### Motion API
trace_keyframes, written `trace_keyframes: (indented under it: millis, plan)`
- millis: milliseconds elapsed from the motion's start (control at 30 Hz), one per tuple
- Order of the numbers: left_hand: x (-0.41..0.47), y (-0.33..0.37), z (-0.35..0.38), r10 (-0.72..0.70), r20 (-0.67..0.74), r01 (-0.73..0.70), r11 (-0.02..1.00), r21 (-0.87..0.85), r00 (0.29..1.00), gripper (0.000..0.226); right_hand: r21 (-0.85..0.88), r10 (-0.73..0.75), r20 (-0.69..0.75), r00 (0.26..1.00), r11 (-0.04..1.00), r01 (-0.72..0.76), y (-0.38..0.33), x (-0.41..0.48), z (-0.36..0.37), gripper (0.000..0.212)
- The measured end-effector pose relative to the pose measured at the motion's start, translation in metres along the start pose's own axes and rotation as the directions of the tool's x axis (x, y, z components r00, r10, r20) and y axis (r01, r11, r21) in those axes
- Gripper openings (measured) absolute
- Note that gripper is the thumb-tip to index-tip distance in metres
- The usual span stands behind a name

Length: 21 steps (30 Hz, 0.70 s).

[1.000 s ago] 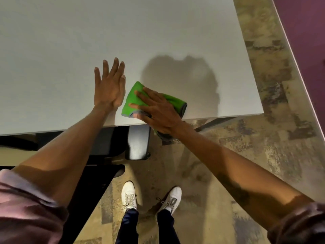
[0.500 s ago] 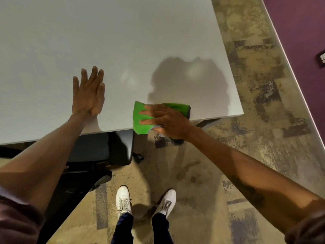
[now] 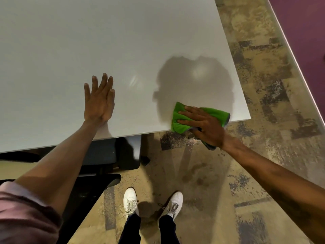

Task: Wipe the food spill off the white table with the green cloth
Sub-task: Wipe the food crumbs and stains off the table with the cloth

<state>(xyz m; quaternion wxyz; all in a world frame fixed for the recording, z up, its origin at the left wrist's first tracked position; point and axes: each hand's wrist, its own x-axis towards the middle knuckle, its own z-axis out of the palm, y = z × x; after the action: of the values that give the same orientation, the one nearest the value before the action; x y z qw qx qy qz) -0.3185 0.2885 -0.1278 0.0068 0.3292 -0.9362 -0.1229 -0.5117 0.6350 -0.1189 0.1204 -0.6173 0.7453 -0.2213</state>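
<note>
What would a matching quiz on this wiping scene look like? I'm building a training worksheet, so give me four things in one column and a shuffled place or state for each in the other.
Things:
1. left hand
2. right hand
3. cloth
4. shoes

Places or states:
A. on the carpet below the table edge
B. flat and open on the table, holding nothing
C. green, at the table's near edge, partly hanging over it
D. pressed on top of the cloth

Pairs: 1-B, 2-D, 3-C, 4-A
</note>
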Motion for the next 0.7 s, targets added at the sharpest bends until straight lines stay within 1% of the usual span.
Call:
trace_keyframes:
  millis: [133,233,333,400,500,633,700]
  plan:
    - [0.0,-0.002,0.001,0.006,0.008,-0.006,1.0,-0.015,1.0,0.056,0.001,-0.054,0.008,0.999,0.999,0.054,-0.035,0.021,0.023,0.042]
    - [0.002,-0.002,0.001,0.008,0.002,-0.008,1.0,-0.03,1.0,0.056,-0.004,-0.144,0.0,0.99,0.989,0.144,-0.07,0.051,0.046,0.038]
    - [0.001,-0.001,0.002,0.011,-0.006,-0.011,0.999,-0.034,1.0,0.055,-0.013,-0.203,0.033,0.979,0.979,0.204,-0.095,0.076,0.065,0.046]
    - [0.001,-0.001,0.002,0.012,-0.011,-0.013,0.999,-0.039,1.0,0.055,0.015,-0.215,0.014,0.976,0.976,0.215,-0.101,0.083,0.072,0.048]
    - [0.002,-0.001,0.004,0.011,-0.021,-0.012,1.0,-0.026,1.0,0.055,-0.001,-0.229,-0.023,0.973,0.973,0.23,-0.102,0.084,0.079,0.046]
    - [0.0,-0.001,0.007,0.034,-0.036,-0.035,0.999,-0.027,0.999,0.055,-0.12,-0.226,-0.033,0.973,0.968,0.221,-0.102,0.08,0.085,0.045]
    - [-0.003,-0.002,0.008,0.035,-0.032,-0.036,0.999,-0.038,0.999,0.056,-0.142,-0.22,-0.021,0.975,0.966,0.214,-0.101,0.079,0.085,0.047]
